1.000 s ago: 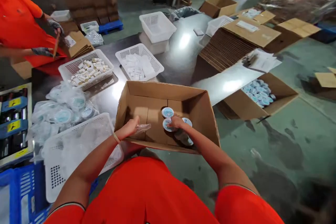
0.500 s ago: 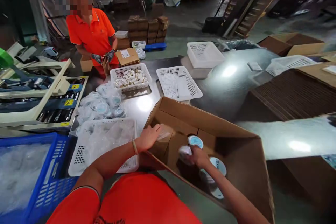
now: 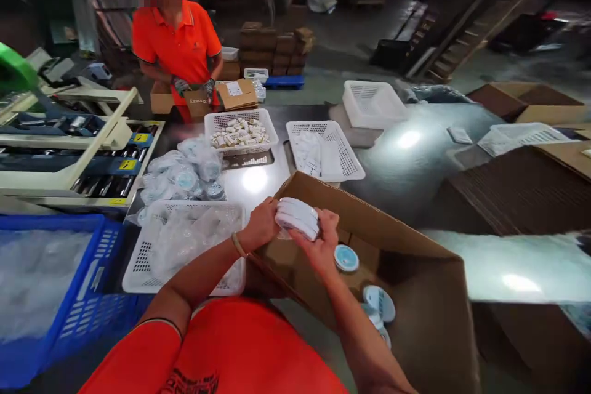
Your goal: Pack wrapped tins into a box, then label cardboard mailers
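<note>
My right hand (image 3: 321,237) is closed around a short stack of white round discs (image 3: 298,218), tilted above the near left part of an open cardboard box (image 3: 415,314). My left hand (image 3: 262,225) is closed at the stack's left end, with a bit of clear plastic bag (image 3: 283,234) showing below its fingers. Inside the box lie a disc with a pale blue face (image 3: 346,258) and several more in a leaning group (image 3: 379,303). Beside my left forearm is a white basket (image 3: 184,288) of clear plastic bags (image 3: 189,246).
Bagged discs (image 3: 184,178) are heaped behind that basket. Farther back stand a basket of small white-and-gold pieces (image 3: 242,133) and a basket with white packets (image 3: 307,151). A blue crate (image 3: 87,295) is at left, flattened cardboard (image 3: 521,191) at right. A gloved co-worker (image 3: 178,43) holds a small carton.
My right hand has lifted the stack of discs out of the box and up to the left, meeting my left hand. The co-worker's hands now hold a carton lower down.
</note>
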A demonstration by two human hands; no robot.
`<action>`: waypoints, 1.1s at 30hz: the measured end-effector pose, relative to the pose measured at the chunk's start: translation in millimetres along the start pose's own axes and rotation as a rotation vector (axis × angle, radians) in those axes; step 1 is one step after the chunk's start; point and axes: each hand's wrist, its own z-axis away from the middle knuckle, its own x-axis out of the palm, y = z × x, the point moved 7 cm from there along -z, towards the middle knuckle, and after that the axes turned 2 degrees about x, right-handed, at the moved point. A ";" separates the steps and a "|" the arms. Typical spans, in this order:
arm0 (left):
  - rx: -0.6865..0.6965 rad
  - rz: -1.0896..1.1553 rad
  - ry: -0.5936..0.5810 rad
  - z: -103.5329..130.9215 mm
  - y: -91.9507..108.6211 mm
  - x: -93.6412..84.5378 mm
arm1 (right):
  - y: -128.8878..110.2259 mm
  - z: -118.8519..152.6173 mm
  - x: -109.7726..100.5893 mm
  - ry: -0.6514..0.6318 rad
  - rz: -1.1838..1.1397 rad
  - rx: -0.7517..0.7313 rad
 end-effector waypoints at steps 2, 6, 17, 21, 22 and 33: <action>-0.012 0.002 -0.010 2.1 -2.0 -1.4 | 7.9 1.6 5.5 -0.075 0.146 -0.092; -0.053 -0.009 -0.019 8.0 0.0 4.1 | 6.2 0.7 27.2 -0.241 0.534 -0.256; 0.091 -0.031 0.269 -21.9 -34.7 -123.5 | -60.1 -61.4 51.6 -0.026 0.441 -0.377; 0.062 -0.195 0.403 -62.8 -84.1 -209.3 | -68.5 -21.7 88.9 -0.131 0.151 -0.249; 0.036 -0.218 0.428 -69.8 -101.1 -223.0 | -66.4 -3.4 111.4 -0.223 0.098 -0.199; -0.325 -0.321 0.494 6.1 -254.8 -268.2 | 22.1 64.8 283.5 -0.452 0.163 0.222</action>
